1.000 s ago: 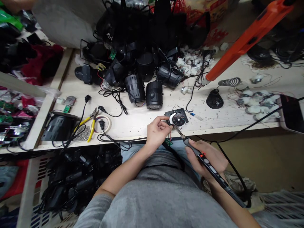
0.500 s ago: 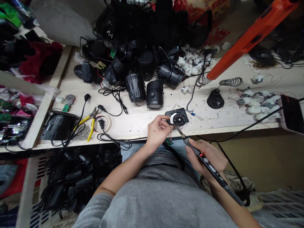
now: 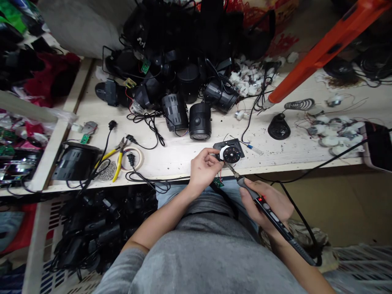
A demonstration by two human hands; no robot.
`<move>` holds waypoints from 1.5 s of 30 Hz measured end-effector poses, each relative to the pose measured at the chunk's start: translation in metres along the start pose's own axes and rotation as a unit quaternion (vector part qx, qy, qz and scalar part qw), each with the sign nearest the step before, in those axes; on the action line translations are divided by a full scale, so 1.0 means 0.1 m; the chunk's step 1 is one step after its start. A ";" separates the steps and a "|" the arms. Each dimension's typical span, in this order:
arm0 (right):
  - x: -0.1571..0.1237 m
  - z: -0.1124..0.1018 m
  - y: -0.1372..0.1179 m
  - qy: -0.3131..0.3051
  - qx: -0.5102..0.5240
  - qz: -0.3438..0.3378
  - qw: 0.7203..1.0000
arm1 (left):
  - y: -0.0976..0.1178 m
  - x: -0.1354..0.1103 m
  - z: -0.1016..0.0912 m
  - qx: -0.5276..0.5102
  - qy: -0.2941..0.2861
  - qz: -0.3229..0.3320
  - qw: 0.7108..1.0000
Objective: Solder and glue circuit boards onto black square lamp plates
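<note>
a round black disc [image 3: 231,155] with a white patch on its rim is held down on a black plate [image 3: 235,146], near the front edge of a pale wooden workbench [image 3: 159,165]. the left hand [image 3: 203,169] is curled, not spread, and its fingertips [image 3: 217,153] are pressed against the disc at its nine o'clock edge. the right hand [image 3: 266,208] is closed around a pen-style soldering iron [image 3: 269,216], which is gripped like a pencil. the iron's tip is brought to the disc's seven o'clock edge, though whether it touches cannot be told. a small green circuit board [image 3: 218,182] is seen at six o'clock from the disc, just past the bench edge.

black cylindrical stage lights [image 3: 199,121] are heaped at twelve o'clock from the disc. yellow-handled pliers [image 3: 118,161] and a roll of masking tape [image 3: 133,159] lie at nine o'clock. small white motors [image 3: 330,141] are grouped at three o'clock, and an orange tube [image 3: 324,53] crosses the bench at two o'clock.
</note>
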State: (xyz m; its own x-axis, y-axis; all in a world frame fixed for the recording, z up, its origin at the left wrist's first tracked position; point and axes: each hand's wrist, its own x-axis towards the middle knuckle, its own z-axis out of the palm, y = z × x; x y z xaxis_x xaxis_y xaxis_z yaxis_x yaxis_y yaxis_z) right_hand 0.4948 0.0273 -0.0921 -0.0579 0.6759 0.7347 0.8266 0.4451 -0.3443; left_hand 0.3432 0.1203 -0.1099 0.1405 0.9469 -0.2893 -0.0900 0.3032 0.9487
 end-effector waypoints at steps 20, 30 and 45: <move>-0.02 -0.17 -0.01 -0.046 0.013 0.018 0.999 | -0.01 0.00 0.01 -0.006 0.003 -0.006 1.000; -0.05 -0.11 0.02 0.005 0.014 0.021 1.000 | 0.01 0.01 0.01 -0.040 -0.025 -0.018 0.999; -0.05 -0.07 0.01 -0.010 0.024 0.035 0.999 | 0.03 0.04 -0.02 -0.030 -0.049 -0.007 0.998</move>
State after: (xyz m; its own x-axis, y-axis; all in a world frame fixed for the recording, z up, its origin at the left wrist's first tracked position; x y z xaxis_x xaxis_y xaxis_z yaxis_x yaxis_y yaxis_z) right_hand 0.4999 0.0201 -0.0918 -0.0132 0.7174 0.6965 0.8018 0.4238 -0.4213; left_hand 0.3416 0.1248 -0.1084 0.2383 0.9283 -0.2854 -0.1451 0.3246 0.9347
